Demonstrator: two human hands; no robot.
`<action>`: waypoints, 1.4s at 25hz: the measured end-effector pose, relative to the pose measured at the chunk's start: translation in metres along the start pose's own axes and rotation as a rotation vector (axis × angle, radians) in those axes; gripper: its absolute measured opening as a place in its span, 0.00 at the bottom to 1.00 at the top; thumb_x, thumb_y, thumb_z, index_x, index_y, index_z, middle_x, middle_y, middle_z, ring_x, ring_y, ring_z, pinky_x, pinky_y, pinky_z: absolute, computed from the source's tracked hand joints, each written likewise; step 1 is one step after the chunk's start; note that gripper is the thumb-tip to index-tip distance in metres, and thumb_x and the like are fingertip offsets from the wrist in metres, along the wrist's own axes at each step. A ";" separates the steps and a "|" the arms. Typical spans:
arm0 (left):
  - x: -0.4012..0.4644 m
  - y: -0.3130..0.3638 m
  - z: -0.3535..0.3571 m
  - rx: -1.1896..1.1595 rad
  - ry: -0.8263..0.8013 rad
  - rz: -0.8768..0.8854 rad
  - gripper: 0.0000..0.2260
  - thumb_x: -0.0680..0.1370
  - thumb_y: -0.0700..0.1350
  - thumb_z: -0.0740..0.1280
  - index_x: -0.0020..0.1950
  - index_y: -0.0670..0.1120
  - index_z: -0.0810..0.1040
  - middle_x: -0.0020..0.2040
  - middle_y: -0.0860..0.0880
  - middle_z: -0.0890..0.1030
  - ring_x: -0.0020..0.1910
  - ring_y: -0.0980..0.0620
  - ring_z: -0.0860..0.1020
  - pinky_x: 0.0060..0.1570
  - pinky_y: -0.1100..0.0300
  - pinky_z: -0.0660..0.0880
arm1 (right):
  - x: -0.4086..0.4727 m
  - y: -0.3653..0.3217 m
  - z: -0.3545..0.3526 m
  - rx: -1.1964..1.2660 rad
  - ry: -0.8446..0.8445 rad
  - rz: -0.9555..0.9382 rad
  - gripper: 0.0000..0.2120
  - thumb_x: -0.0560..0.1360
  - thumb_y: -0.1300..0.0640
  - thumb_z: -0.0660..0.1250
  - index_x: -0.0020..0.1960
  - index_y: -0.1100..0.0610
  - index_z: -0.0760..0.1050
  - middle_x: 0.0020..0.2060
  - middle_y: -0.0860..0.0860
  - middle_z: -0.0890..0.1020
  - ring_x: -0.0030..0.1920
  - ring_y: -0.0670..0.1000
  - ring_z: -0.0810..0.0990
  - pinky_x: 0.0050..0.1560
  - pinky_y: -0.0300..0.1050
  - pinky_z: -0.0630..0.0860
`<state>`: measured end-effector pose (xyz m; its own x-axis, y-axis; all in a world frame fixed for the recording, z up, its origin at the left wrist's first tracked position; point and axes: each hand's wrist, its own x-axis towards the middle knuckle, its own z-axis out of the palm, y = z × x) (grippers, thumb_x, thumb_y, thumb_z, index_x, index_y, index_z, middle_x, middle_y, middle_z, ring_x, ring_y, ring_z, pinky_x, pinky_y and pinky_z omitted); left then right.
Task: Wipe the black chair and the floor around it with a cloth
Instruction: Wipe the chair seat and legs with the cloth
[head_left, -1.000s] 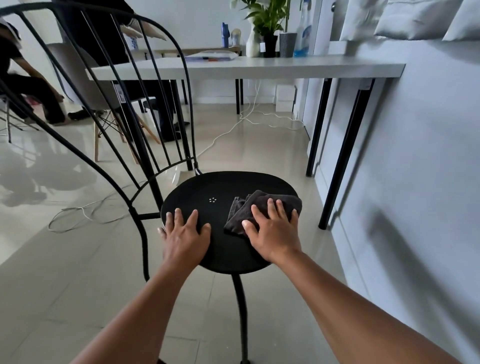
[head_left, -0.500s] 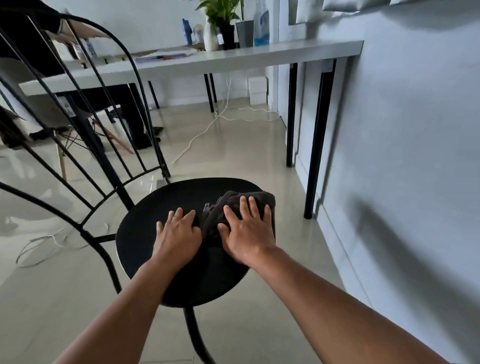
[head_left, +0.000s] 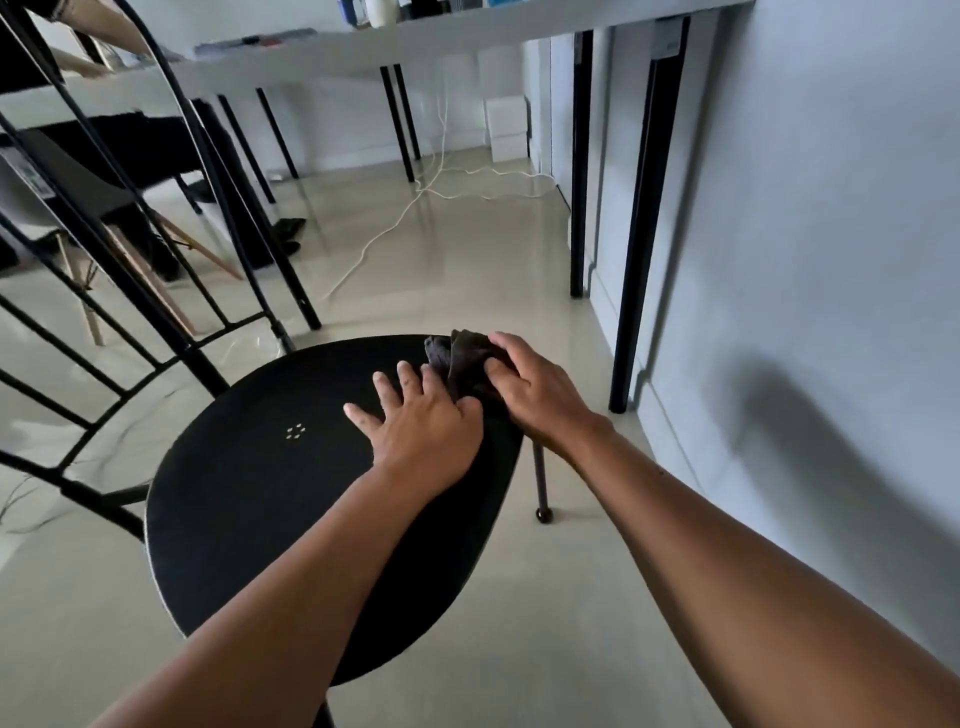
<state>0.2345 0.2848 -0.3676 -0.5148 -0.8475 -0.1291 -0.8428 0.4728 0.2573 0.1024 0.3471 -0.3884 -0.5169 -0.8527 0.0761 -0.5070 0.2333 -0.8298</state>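
The black chair (head_left: 249, 509) is occupying the lower-left half of the head view, w/ its round seat tilted in frame and the wire backrest (head_left: 130, 208) rising toward 10 o'clock. A small ring of dots is showing on the seat, just left of the left hand.

The dark cloth (head_left: 462, 358) is sitting bunched at the seat's far edge, approx. 1 o'clock from seat centre.

Left hand (head_left: 426, 426): lying palm-down on the seat, fingers straight and spread, pointing toward 11 o'clock. Its thumb side is touching the cloth.

Right hand (head_left: 535, 389): lying on top of the cloth at the seat's 1 o'clock edge. Fingers are curling over the bunched fabric and gripping it; thumb is pressing into the fabric on the near side. Fingertips on the far side are hidden, so their exact contact cannot be told.

One chair leg (head_left: 541, 483) w/ a ball foot is showing below the right wrist, at 3 o'clock from the seat, resting on the glossy tiled floor (head_left: 467, 249).

Background: a white desk (head_left: 415, 41) on black legs is running across 12 o'clock, along the grey wall (head_left: 805, 260) at 3 o'clock. A white cable (head_left: 395, 223) is trailing across the floor beneath it. A second chair w/ wooden legs (head_left: 78, 208) is standing at 9 o'clock, behind the backrest wires.
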 end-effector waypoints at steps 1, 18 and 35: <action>-0.002 0.003 0.005 0.036 0.010 -0.002 0.32 0.80 0.54 0.48 0.83 0.44 0.50 0.83 0.42 0.46 0.81 0.39 0.40 0.73 0.30 0.38 | 0.005 0.005 -0.005 0.052 -0.008 0.014 0.20 0.84 0.48 0.58 0.74 0.50 0.70 0.70 0.52 0.77 0.70 0.54 0.75 0.72 0.52 0.69; 0.001 0.001 0.011 0.137 0.061 0.478 0.28 0.84 0.52 0.47 0.83 0.45 0.46 0.84 0.47 0.44 0.82 0.51 0.40 0.80 0.47 0.40 | 0.009 0.065 0.026 -0.073 0.248 -0.259 0.23 0.81 0.47 0.62 0.75 0.46 0.67 0.61 0.47 0.79 0.60 0.47 0.79 0.59 0.47 0.78; 0.007 0.003 0.013 0.095 0.045 0.461 0.32 0.79 0.56 0.44 0.84 0.50 0.46 0.83 0.53 0.43 0.81 0.59 0.39 0.80 0.53 0.40 | 0.017 0.245 0.122 0.231 -0.030 0.502 0.13 0.79 0.58 0.67 0.62 0.53 0.73 0.49 0.52 0.83 0.52 0.55 0.81 0.53 0.47 0.76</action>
<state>0.2261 0.2830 -0.3803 -0.8330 -0.5529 0.0196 -0.5400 0.8202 0.1887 0.0538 0.3326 -0.6582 -0.6349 -0.6768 -0.3726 -0.0374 0.5087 -0.8602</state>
